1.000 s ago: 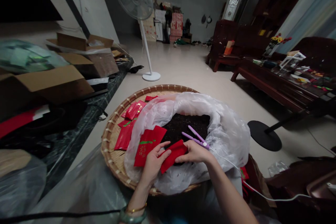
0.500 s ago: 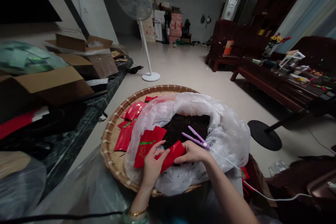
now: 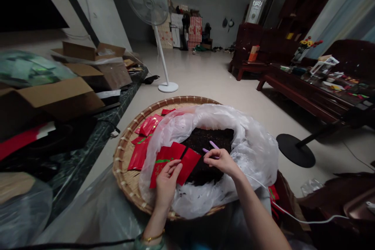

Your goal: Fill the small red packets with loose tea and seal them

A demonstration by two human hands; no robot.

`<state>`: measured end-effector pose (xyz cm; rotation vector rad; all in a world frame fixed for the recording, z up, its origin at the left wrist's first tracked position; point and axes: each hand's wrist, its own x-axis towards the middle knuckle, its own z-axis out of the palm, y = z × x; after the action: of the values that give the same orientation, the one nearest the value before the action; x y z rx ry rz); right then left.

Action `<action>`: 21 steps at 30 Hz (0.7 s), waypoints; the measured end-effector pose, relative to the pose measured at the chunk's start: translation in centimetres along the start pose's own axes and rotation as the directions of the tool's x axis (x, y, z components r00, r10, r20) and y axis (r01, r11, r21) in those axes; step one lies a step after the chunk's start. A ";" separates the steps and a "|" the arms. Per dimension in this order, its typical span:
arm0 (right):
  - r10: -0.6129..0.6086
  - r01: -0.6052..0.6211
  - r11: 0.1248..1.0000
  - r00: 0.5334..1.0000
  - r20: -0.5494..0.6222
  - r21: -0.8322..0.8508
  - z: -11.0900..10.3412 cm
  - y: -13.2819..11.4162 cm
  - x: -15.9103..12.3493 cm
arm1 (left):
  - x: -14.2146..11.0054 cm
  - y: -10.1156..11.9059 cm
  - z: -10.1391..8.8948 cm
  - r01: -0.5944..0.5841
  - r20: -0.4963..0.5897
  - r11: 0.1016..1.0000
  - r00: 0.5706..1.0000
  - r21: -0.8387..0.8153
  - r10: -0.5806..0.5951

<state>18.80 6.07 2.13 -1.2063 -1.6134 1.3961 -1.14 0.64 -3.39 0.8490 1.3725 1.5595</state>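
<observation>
A red packet [image 3: 190, 167] is pinched along its left side between the thumb and fingers of my left hand [image 3: 167, 177]. Behind it lies another red packet [image 3: 159, 166] with green and gold printing, resting on a white plastic bag [image 3: 252, 152]. Dark soil-like material [image 3: 197, 138] fills the bag's open mouth. My right hand [image 3: 219, 162] is over this material with its fingertips pressed together. What they hold, if anything, is hidden. Purple mini hair-straightener-like tongs [image 3: 214, 145] with a white cord lie there, partly covered by my right hand.
A round woven bamboo tray [image 3: 124, 187] carries the bag and several red packets [image 3: 140, 154] at its left. Beyond it stands a white fan [image 3: 165, 60]. Open cardboard boxes [image 3: 64, 93] are at left, a dark wooden table [image 3: 304, 93] and black stand base [image 3: 295, 150] at right.
My right hand has let go of the red packet and moved up and right over the purple tongs. The packet now lies flatter and more spread out in my left hand.
</observation>
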 end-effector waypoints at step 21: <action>-0.308 0.292 0.944 0.946 -0.097 -0.152 4.1 -0.6 -0.3 | -0.6 1.1 0.7 -0.020 0.225 0.998 0.974 0.061 0.005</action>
<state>15.04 4.39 1.90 -1.0439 -1.7448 1.0180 -0.43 0.39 -2.11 1.0412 1.2588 1.3881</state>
